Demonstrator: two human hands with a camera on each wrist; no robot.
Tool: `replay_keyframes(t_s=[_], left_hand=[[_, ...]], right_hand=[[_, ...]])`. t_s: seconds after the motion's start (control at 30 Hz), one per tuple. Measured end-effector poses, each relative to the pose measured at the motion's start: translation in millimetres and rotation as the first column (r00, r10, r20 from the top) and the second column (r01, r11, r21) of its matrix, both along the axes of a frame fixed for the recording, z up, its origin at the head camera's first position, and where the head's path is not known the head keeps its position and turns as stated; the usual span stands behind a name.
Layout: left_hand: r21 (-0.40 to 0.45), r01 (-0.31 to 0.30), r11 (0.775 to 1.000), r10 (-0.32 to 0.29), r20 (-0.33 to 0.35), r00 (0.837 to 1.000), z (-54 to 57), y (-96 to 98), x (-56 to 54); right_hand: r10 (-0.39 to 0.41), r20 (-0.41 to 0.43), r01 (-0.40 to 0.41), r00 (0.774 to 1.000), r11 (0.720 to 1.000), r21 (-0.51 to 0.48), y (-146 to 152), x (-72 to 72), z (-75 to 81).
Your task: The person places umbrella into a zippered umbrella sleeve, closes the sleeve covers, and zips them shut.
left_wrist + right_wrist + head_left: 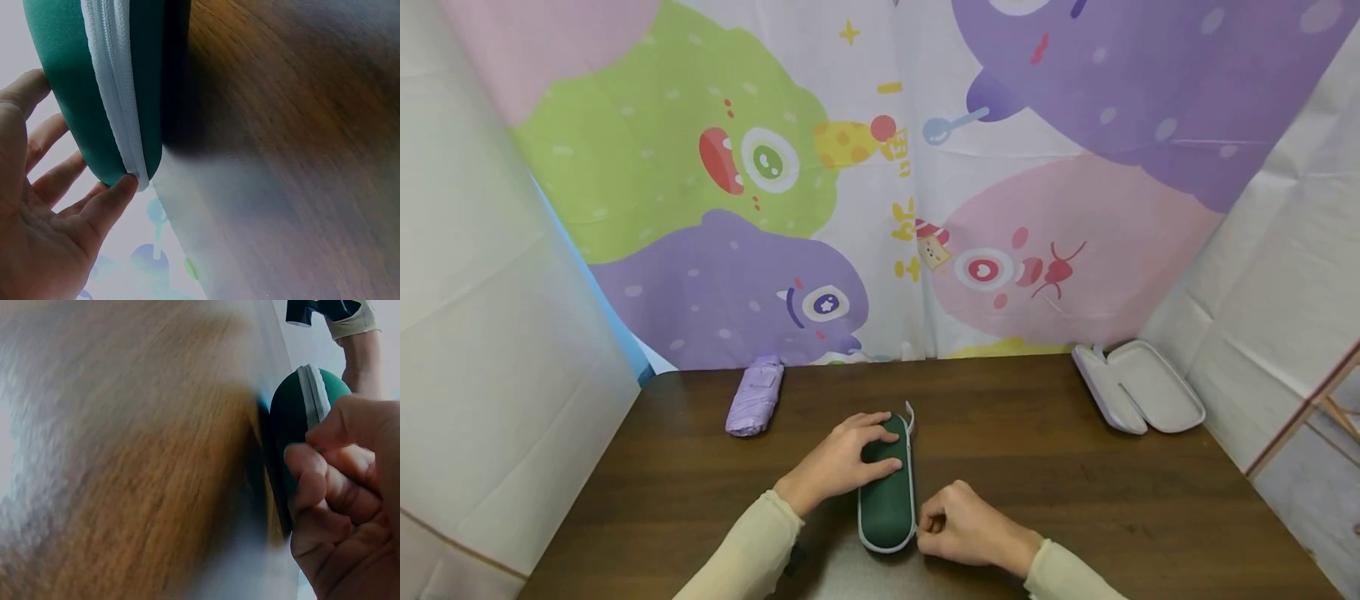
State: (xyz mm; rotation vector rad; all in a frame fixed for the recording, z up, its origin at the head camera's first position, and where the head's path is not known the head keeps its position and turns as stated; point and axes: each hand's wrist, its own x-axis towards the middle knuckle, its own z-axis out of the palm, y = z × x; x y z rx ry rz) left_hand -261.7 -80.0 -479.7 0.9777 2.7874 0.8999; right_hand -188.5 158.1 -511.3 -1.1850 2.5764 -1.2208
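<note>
A dark green glasses case (pixel 886 508) with a pale grey zipper lies lengthwise on the table. My left hand (pixel 847 458) holds its far half from above, fingers and thumb spread over the shell. In the left wrist view, that hand's thumb rests at the end of the zipper band (pixel 115 81), with the other fingers along the opposite side. At the near right edge, my right hand (pixel 964 525) has curled fingers, thumb and forefinger pinching at the zipper line. The zipper pull between them is hidden by the fingers. A light strap (pixel 910 414) sticks out at the case's far end.
A folded purple umbrella (pixel 756 397) lies at the back left of the brown wooden table (pixel 1000 442). At the back right sits an opened pale case (pixel 1157 387). A cartoon-printed curtain (pixel 880 317) hangs behind the table's far edge, with white cloth at both sides.
</note>
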Motion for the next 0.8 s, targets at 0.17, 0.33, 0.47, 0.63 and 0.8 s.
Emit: replay_keyframes(t_s=[0.17, 0.33, 0.47, 0.63, 0.8], left_hand=[[0.008, 0.006, 1.0, -0.006, 0.007, 1.0, -2.0, -0.3, 0.6], [0.017, 0.013, 1.0, -0.013, 0.015, 1.0, -3.6, -1.5, -0.6], [0.014, 0.016, 1.0, -0.016, 0.011, 1.0, -3.9, -2.8, -0.1], [-0.038, 0.027, 0.999, -0.03, -0.061, 0.998, -2.3, -2.2, 5.1], [-0.102, -0.001, 0.995, -0.017, -0.183, 0.983, -1.7, -3.1, 10.6]], right_hand=[[0.027, 0.006, -0.027, 1.0, 1.0, 0.0, 0.0, 2.3, -0.2], [0.036, 0.029, -0.036, 0.999, 0.999, 0.0, -1.4, 2.9, -0.1], [0.048, 0.034, -0.049, 0.998, 0.999, 0.007, -1.1, 0.7, 0.0], [0.048, 0.071, -0.049, 0.996, 0.999, 0.023, 4.8, -4.4, 2.4], [0.031, 0.097, -0.037, 0.995, 0.998, 0.052, 12.7, -10.8, 4.3]])
